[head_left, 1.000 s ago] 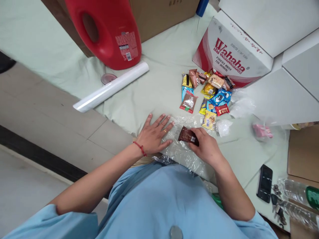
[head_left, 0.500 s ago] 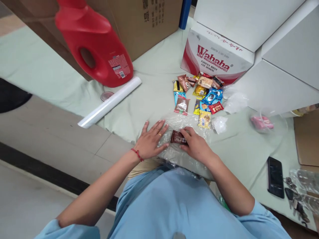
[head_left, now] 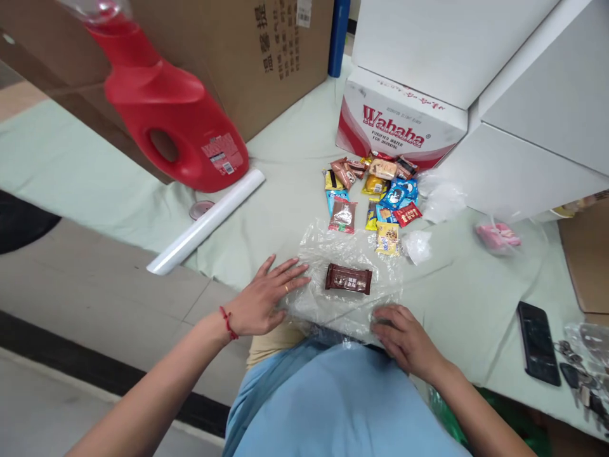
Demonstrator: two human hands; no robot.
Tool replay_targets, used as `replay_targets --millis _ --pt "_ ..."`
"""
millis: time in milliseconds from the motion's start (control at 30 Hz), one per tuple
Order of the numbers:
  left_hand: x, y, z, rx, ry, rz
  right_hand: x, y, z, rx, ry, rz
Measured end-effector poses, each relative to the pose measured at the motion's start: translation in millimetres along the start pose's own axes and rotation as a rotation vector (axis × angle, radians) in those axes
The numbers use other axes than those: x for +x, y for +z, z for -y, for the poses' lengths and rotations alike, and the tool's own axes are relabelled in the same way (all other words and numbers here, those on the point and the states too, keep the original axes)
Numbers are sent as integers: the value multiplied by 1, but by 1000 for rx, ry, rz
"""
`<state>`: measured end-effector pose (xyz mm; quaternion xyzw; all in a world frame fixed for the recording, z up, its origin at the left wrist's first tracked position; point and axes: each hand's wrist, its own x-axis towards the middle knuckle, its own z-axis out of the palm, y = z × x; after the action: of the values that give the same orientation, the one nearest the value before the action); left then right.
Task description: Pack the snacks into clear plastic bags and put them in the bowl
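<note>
A brown wrapped snack bar lies on a sheet of clear, crinkled plastic film near the front table edge. My left hand rests palm down with its fingers spread, fingertips on the film's left side. It wears a ring and a red cord bracelet. My right hand is at the film's lower right edge, fingers loosely bent and touching the film; it is apart from the bar. Just beyond the film sit several small wrapped snacks, among them a yellow packet and a brown packet.
Left of the snacks lies a white roll, beside a large red jug. A Wahaha carton stands behind. To the right are crumpled clear plastic, a bagged pink item, a phone and keys.
My right hand has let go of the brown snack bar and moved down and right to the film's edge. The left hand has slid left, away from the bar.
</note>
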<state>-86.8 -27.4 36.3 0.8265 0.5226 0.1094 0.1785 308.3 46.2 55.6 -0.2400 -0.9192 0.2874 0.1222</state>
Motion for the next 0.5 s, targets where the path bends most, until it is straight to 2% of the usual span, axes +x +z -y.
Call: replay_targets --millis 133,267,400,500 --pt "3 -1 0 3 17 -57 19 -24 3 294 134 -100" --pt "20 -2 3 -240 -56 -186 44 -47 -6 405 356 -165" --pt "52 -4 17 -398 -353 -367 62 -43 -34 427 537 -185" --pt "63 -16 24 -363 -615 -627 62 -46 -46 189 547 -196"
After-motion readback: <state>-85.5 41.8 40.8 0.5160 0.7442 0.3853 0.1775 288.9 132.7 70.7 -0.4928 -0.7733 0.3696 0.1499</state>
